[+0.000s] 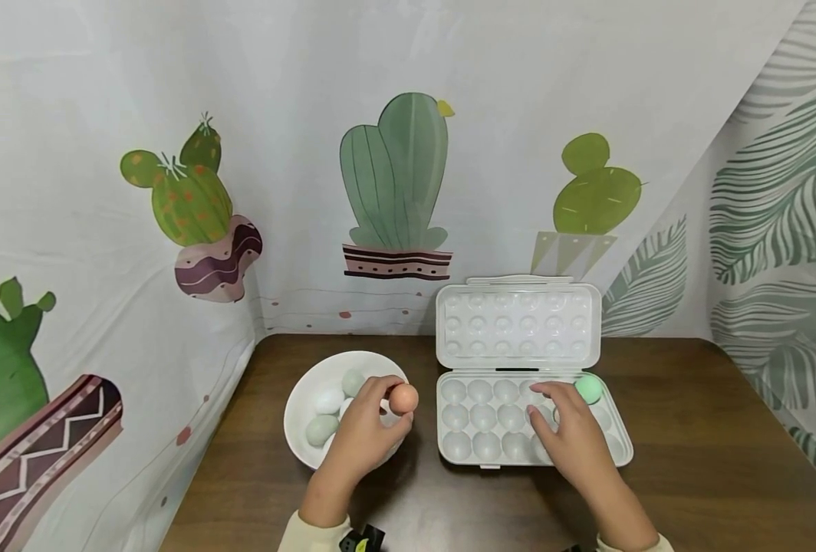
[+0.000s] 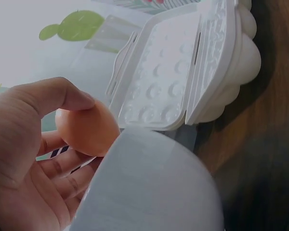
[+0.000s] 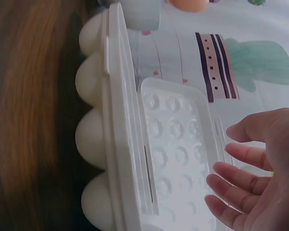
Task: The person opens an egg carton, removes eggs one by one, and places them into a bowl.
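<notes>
Between the thumb and fingers of my left hand (image 1: 366, 433) is a brown egg (image 1: 404, 399), pinched above the right side of a white bowl (image 1: 296, 391). The left wrist view shows the egg upheld beside the bowl's outer wall (image 2: 159, 178). Pale green and white eggs (image 1: 321, 430) lie in the bowl, partly hidden by that hand. My right hand (image 1: 575, 435) hovers over the right half of a white egg box (image 1: 482, 418), fingers spread and relaxed, holding nothing. A bright green egg (image 1: 588, 389) sits in the box's back right corner, near this hand's knuckles.
The box's dimpled lid (image 1: 518, 323) stands raised at the back, close to the cactus-print cloth (image 1: 297, 192). Both bowl and box rest on a dark wooden table (image 1: 691, 460). A narrow strip of tabletop separates bowl and box.
</notes>
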A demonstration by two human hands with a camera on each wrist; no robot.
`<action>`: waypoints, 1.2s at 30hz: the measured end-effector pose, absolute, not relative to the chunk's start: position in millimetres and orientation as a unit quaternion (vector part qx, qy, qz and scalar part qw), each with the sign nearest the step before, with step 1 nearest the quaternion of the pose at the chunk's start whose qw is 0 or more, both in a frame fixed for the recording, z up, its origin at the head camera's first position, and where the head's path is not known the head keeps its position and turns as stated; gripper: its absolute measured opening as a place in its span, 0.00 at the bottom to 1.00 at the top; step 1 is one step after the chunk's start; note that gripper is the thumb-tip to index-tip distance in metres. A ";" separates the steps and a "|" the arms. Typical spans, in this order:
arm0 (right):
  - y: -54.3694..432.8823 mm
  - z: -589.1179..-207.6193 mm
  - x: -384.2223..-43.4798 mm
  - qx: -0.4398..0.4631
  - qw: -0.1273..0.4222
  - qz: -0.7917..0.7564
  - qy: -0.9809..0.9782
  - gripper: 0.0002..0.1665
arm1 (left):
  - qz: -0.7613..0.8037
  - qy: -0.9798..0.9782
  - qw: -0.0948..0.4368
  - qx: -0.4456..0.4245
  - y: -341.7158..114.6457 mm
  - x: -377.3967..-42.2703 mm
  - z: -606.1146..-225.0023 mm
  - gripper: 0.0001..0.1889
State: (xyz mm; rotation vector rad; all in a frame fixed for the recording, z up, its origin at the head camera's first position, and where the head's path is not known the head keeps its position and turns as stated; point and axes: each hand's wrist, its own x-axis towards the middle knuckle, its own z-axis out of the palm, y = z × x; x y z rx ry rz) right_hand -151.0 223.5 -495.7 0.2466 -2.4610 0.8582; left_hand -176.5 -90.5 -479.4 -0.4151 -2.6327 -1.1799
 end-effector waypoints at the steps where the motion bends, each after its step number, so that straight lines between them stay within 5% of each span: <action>1: 225.2 -496.5 -151.6 0.089 0.259 0.316 -0.909 0.19 | -0.399 -0.899 0.113 -0.138 -91.8 -176.9 -479.4 0.24; 36: 250.8 -507.4 -160.4 0.018 0.169 0.291 -0.942 0.20 | -0.346 -0.935 0.055 -0.049 -115.6 -188.6 -491.7 0.25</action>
